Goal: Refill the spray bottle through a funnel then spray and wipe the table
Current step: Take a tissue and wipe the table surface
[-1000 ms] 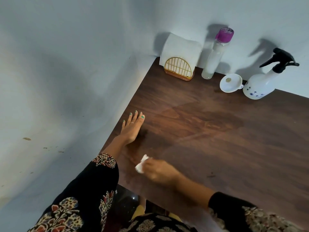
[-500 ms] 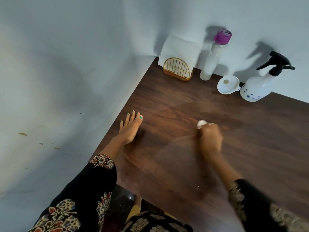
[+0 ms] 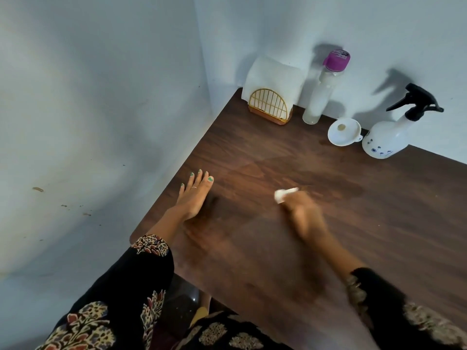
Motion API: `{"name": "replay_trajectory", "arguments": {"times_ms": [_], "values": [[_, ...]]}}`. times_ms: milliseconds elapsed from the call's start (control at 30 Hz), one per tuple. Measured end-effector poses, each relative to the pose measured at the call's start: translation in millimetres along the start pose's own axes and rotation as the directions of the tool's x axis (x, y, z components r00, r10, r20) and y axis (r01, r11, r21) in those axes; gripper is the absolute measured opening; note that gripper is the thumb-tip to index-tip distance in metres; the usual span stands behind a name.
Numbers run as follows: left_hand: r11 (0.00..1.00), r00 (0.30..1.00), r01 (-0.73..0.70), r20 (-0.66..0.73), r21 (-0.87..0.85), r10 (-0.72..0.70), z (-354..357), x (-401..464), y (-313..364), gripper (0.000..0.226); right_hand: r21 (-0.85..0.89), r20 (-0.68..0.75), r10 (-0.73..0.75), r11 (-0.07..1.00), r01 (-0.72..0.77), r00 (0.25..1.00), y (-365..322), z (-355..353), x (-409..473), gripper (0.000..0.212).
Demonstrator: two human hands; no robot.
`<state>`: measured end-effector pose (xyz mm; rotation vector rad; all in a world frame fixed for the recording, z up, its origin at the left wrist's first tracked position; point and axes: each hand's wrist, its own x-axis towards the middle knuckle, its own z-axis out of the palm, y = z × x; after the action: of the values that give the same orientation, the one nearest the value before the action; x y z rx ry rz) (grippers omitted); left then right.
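Note:
My right hand [image 3: 304, 214], blurred by motion, grips a small white tissue wad [image 3: 285, 194] against the dark wooden table [image 3: 379, 223] near its middle. My left hand [image 3: 193, 195] rests flat on the table by its left edge, fingers straight. At the back right, against the wall, stands the white spray bottle [image 3: 386, 137] with a black trigger head. The white funnel [image 3: 344, 132] lies on the table just left of it. A tall clear refill bottle [image 3: 321, 94] with a purple cap stands further left.
A gold wire napkin holder [image 3: 270, 106] with white napkins stands in the table's back corner. Pale walls close the table's left and back sides. A darker damp patch [image 3: 348, 190] shows on the wood right of my right hand.
My right hand swept the tissue from the near left edge up to the table's middle, then shifted slightly left. My left hand stayed where it was.

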<state>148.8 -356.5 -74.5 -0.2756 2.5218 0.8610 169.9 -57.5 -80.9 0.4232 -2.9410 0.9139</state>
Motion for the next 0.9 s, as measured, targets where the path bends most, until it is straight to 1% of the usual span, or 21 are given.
{"name": "replay_trajectory", "arguments": {"times_ms": [33,67,100,133,200,233,300,367,400,467,533,600,633,667,700,733,767,800,833,867,900], "values": [[1.000,1.000,0.002,-0.007,-0.019,-0.002,0.3,-1.0,1.1,0.056,-0.101,-0.073,0.119,0.987,-0.127,0.990,24.9,-23.0,6.5,0.022],[0.998,1.000,0.006,-0.015,-0.065,-0.007,0.5,-2.1,2.0,0.055,-0.188,-0.125,0.249,0.945,-0.269,0.960,49.1,-41.8,10.8,0.025],[0.989,0.999,0.017,-0.026,-0.149,-0.021,-2.7,-3.5,3.3,0.058,-0.257,-0.162,0.338,0.893,-0.371,0.927,67.3,-56.1,16.8,0.026],[0.964,0.998,0.037,-0.032,-0.262,-0.047,-5.4,-5.6,5.5,0.066,-0.306,-0.196,0.375,0.854,-0.420,0.906,79.6,-67.4,23.1,0.028],[0.880,0.992,0.057,-0.070,-0.471,-0.102,-15.9,-7.9,7.0,0.086,-0.315,-0.263,0.391,0.829,-0.462,0.882,83.7,-70.9,45.4,0.036],[0.835,0.988,0.049,-0.094,-0.548,-0.119,-21.6,-9.4,5.5,0.087,-0.280,-0.282,0.396,0.837,-0.469,0.874,76.2,-64.6,61.0,0.037],[0.771,0.983,0.014,-0.134,-0.637,-0.129,-29.4,-10.9,4.5,0.078,-0.219,-0.283,0.431,0.841,-0.495,0.857,52.6,-50.0,91.5,0.032],[0.737,0.977,0.012,-0.149,-0.675,-0.153,-34.5,-12.9,4.6,0.067,-0.205,-0.211,0.466,0.839,-0.505,0.860,25.3,-26.8,118.2,0.026],[0.735,0.976,0.019,-0.147,-0.677,-0.160,-36.3,-14.6,4.6,0.066,-0.227,-0.151,0.447,0.852,-0.471,0.882,9.6,-13.9,125.5,0.025],[0.718,0.973,0.031,-0.144,-0.696,-0.181,-43.1,-13.9,1.3,0.066,-0.245,-0.024,0.353,0.905,-0.348,0.935,-29.9,16.0,134.2,0.025],[0.699,0.972,0.027,-0.146,-0.714,-0.186,-49.7,-12.0,-2.5,0.067,-0.209,0.076,0.246,0.952,-0.226,0.966,-74.7,49.1,130.2,0.026],[0.691,0.970,0.020,-0.154,-0.722,-0.188,-52.4,-9.6,-7.1,0.067,-0.136,0.220,0.126,0.986,-0.097,0.967,-123.9,82.3,109.2,0.029],[0.684,0.970,0.017,-0.155,-0.730,-0.189,-51.5,-8.8,-9.9,0.067,-0.085,0.286,0.032,0.996,-0.007,0.958,-147.5,96.6,90.7,0.029],[0.682,0.968,0.020,-0.156,-0.731,-0.195,-50.1,-9.1,-11.2,0.068,-0.047,0.295,-0.079,0.994,0.097,0.952,-167.5,107.0,68.9,0.026],[0.686,0.968,0.023,-0.155,-0.727,-0.197,-47.8,-9.8,-12.2,0.068,-0.015,0.280,-0.224,0.971,0.237,0.934,-183.6,115.2,43.6,0.022],[0.688,0.969,0.025,-0.152,-0.725,-0.195,-48.3,-9.5,-13.0,0.068,0.094,0.320,-0.392,0.919,0.383,0.862,-196.2,120.6,20.3,0.017],[0.692,0.972,0.030,-0.140,-0.721,-0.188,-48.2,-9.9,-14.3,0.068,0.110,0.377,-0.554,0.822,0.559,0.742,-200.0,129.6,0.8,0.014],[0.699,0.973,0.037,-0.134,-0.714,-0.189,-48.8,-10.8,-15.8,0.068,0.114,0.432,-0.609,0.768,0.630,0.665,-197.9,135.0,-10.3,0.016],[0.702,0.973,0.032,-0.139,-0.712,-0.186,-49.5,-10.1,-16.7,0.068,0.113,0.447,-0.653,0.719,0.685,0.611,-189.6,137.3,-12.0,0.020],[0.705,0.971,0.032,-0.145,-0.708,-0.190,-49.7,-9.9,-19.0,0.068,0.138,0.454,-0.662,0.713,0.687,0.596,-178.5,136.4,-6.9,0.024],[0.707,0.970,0.031,-0.151,-0.706,-0.193,-49.3,-9.4,-21.1,0.067,0.162,0.415,-0.664,0.726,0.668,0.622,-166.7,130.8,2.6,0.026]]}}
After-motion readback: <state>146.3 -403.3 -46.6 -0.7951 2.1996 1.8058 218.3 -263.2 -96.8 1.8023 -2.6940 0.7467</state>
